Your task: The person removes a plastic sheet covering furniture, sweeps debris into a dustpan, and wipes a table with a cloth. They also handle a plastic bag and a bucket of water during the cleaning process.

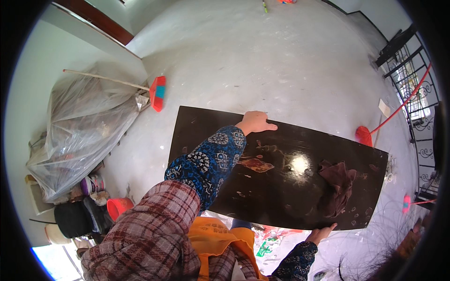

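Observation:
A dark, glossy tabletop-like board (267, 196) lies before me, scuffed and marked with reddish-brown worn patches. Over its far edge my left hand (256, 123) is hooked, fingers beyond the rim and thumb on top. At the near edge, towards the right, my right hand (321, 233) grips the board from below, its fingers partly hidden. A crumpled maroon cloth (337, 186) rests on the right part of the board, touched by neither hand. What supports the board is hidden beneath it.
Plastic sheeting (95, 130) covers a pile at the left, with a red-and-teal broom (157, 94) beside it. A red bucket (119, 207) and a paint-type pail (93, 184) stand below. At the right are another red broom (364, 136) and a black metal railing (422, 123).

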Tool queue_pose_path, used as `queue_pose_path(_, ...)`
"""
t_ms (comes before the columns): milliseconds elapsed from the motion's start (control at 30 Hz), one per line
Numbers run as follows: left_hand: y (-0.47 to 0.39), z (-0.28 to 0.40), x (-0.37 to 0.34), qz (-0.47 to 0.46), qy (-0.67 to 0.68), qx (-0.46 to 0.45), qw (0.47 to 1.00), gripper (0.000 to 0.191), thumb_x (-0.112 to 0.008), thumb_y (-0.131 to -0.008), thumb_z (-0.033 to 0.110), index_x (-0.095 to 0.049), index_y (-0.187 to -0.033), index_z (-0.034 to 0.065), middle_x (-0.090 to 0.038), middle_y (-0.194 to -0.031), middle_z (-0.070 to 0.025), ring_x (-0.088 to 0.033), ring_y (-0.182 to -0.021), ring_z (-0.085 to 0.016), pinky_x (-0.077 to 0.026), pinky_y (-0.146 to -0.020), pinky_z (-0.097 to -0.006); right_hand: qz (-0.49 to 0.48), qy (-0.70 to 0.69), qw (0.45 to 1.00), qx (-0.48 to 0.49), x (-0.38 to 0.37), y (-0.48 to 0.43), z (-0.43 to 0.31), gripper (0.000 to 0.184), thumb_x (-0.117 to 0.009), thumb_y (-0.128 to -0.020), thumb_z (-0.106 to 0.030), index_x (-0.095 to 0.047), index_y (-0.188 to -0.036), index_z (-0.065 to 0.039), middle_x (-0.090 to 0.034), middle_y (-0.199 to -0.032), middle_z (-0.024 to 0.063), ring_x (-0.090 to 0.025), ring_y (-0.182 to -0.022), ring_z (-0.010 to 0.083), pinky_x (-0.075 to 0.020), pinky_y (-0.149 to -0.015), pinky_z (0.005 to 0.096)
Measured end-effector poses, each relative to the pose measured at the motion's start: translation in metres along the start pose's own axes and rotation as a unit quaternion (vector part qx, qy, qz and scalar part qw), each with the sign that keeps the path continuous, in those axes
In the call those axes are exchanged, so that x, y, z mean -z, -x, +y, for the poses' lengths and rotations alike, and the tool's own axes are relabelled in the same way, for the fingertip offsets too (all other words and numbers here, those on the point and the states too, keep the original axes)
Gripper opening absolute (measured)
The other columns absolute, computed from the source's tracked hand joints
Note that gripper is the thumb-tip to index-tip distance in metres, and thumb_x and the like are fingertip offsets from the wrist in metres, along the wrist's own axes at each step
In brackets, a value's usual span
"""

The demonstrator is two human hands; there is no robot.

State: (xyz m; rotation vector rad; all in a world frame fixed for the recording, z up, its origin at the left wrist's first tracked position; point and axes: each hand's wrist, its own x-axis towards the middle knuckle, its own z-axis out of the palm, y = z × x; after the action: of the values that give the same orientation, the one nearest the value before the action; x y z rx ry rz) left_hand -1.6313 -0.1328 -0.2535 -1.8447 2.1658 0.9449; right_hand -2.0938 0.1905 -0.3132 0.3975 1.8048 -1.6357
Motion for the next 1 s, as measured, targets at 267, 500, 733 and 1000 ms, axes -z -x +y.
queue_pose_path(267, 0.013, 0.001, 0.0, 0.005, 0.041, 0.034, 0.999, 0.07, -0.059, -0.075, 0.069, -0.071, -0.091, 0.0029, -0.069, -0.094, -0.017, -0.065, -0.092, -0.034, -0.049, -0.079, -0.0418, -0.022, -0.011, 0.999, -0.046, 0.008, -0.01, 0.002, 0.071, -0.05, -0.094, -0.054, -0.042, -0.141, -0.002, -0.047, -0.142, 0.0132, -0.047, -0.126, 0.0313, -0.036, -0.109, 0.0431)
queue_pose_path(500, 0.029, 0.004, 0.009, -0.003, 0.063, 0.067, 0.996, 0.067, -0.062, -0.072, 0.068, -0.071, -0.09, 0.0042, -0.07, -0.088, -0.0148, -0.066, -0.087, -0.033, -0.05, -0.077, -0.0397, -0.025, -0.035, 0.994, -0.097, 0.009, -0.019, -0.006, 0.067, -0.047, -0.094, -0.057, -0.048, -0.136, -0.004, -0.053, -0.134, 0.0128, -0.052, -0.116, 0.0333, -0.0412, -0.103, 0.0463)
queue_pose_path(733, 0.042, 0.015, 0.016, 0.072, 0.058, 0.091, 0.991, 0.065, -0.066, -0.07, 0.067, -0.07, -0.086, 0.0031, -0.069, -0.084, -0.0155, -0.066, -0.084, -0.034, -0.05, -0.076, -0.0405, -0.079, -0.019, 0.987, -0.141, -0.025, -0.027, -0.013, 0.073, -0.047, -0.093, -0.056, -0.039, -0.142, -0.003, -0.046, -0.142, 0.0152, -0.046, -0.125, 0.035, -0.036, -0.107, 0.0501)
queue_pose_path(1000, 0.098, 0.042, 0.031, 0.204, 0.025, 0.122, 0.971, 0.067, -0.064, -0.07, 0.068, -0.071, -0.089, 0.0034, -0.069, -0.091, -0.0164, -0.065, -0.09, -0.034, -0.05, -0.078, -0.041, -0.201, -0.009, 0.967, -0.154, -0.068, -0.069, 0.001, 0.071, -0.05, -0.09, -0.055, -0.043, -0.139, -0.004, -0.048, -0.139, 0.0149, -0.047, -0.124, 0.0349, -0.0365, -0.106, 0.051)
